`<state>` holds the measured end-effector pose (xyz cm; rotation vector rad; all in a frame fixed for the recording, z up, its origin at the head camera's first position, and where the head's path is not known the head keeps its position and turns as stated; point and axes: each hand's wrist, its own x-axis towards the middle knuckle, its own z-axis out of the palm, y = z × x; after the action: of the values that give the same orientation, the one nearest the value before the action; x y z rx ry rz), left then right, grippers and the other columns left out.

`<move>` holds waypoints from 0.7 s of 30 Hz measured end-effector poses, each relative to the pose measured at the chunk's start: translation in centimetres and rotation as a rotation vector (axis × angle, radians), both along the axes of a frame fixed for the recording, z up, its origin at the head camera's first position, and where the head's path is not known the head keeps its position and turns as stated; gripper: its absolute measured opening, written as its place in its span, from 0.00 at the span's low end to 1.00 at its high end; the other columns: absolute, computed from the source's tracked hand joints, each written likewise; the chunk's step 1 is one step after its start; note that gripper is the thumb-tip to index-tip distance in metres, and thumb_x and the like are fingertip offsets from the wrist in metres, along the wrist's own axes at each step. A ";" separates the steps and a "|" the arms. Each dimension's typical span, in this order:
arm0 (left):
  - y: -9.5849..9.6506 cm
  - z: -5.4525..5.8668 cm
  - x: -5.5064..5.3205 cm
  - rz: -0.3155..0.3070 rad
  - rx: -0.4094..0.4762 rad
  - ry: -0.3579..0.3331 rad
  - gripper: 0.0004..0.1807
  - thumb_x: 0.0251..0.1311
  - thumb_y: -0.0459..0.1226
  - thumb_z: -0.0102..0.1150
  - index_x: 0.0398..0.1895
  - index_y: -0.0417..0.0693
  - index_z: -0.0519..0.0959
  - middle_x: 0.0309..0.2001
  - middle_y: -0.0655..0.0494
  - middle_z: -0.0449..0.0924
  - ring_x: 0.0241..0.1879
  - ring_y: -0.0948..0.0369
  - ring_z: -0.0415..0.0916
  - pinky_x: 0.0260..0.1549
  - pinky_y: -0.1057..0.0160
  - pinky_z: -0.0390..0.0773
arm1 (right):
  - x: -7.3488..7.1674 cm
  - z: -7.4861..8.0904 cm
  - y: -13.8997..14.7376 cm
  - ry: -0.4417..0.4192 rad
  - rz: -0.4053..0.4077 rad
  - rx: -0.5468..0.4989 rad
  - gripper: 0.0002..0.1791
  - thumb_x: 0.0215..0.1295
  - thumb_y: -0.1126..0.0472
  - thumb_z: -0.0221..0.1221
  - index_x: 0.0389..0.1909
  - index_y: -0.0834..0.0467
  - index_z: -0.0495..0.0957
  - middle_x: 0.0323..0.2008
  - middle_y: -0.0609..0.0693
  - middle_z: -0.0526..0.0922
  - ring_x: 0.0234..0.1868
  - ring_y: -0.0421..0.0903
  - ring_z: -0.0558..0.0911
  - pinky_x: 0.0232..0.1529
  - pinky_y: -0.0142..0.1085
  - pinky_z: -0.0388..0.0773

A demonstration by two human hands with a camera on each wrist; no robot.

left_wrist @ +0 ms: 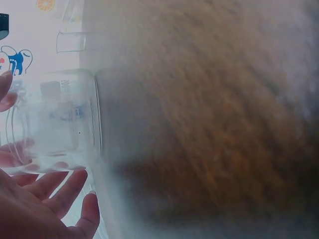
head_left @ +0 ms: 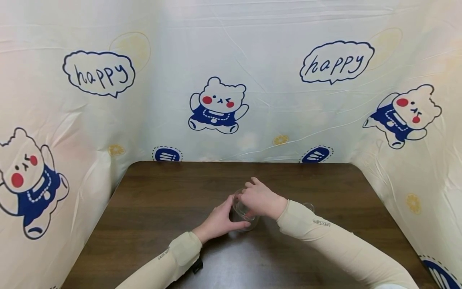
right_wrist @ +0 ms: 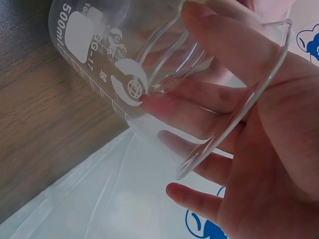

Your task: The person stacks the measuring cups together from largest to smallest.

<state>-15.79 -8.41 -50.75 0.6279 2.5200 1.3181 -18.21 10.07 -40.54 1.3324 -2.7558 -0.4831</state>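
A clear glass beaker [right_wrist: 82, 37] with white 500 ml markings stands on the table in front of me. My left hand [head_left: 218, 220] holds it from the left, thumb at the near side, fingers along the other side; these fingers [left_wrist: 65, 191] show through and beside the glass in the left wrist view. From above, my right hand [head_left: 263, 199] reaches into the beaker's mouth. Its thumb and fingers [right_wrist: 174, 107] pinch the rim of a smaller glass vessel [right_wrist: 162, 62] nested inside. The lower part of that inner vessel is hard to make out through the glass.
Another clear glass vessel [head_left: 309, 206] stands to the right, partly hidden behind my right forearm. The dark wooden table [head_left: 162, 192] has a pale printed curtain [head_left: 270, 120] hanging along its back and sides.
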 end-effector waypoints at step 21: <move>0.1 0.0 -0.1 0.009 -0.022 0.014 0.53 0.57 0.63 0.72 0.79 0.54 0.58 0.74 0.54 0.68 0.67 0.52 0.73 0.63 0.44 0.72 | 0.1 0.0 -0.3 -0.051 -0.050 0.021 0.27 0.51 0.39 0.78 0.51 0.47 0.88 0.44 0.41 0.89 0.47 0.47 0.81 0.65 0.53 0.72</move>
<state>-15.85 -8.35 -50.70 0.6240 2.5474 1.2916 -18.08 9.78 -40.50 1.3012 -2.8389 -0.4896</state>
